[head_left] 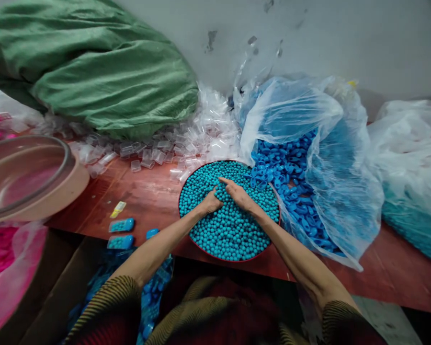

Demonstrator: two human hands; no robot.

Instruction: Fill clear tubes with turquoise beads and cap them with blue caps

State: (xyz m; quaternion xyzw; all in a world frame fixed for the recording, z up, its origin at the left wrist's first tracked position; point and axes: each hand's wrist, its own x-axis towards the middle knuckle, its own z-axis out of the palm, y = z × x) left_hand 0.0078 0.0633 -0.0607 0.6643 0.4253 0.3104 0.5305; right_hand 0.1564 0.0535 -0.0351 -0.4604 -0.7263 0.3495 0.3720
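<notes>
A round red-rimmed tray (pixel 187 230) on the red table holds a heap of small teal balls (pixel 230 230). Both my hands rest on top of that heap, close together. My left hand (pixel 210 203) is curled with its fingers dug into the balls. My right hand (pixel 237 191) lies palm down with its fingers bent and pinched around something small among the balls; I cannot make out what it is. Two filled blue-capped capsules (pixel 121 233) lie on the table to the left of the tray.
A clear bag of blue caps (pixel 294 182) sits right of the tray. Clear plastic tubes (pixel 201 139) are piled behind it. A green sack (pixel 93 72) lies at back left, a round basin (pixel 32 177) at left, pink parts (pixel 0 249) lower left, another bag (pixel 413 191) far right.
</notes>
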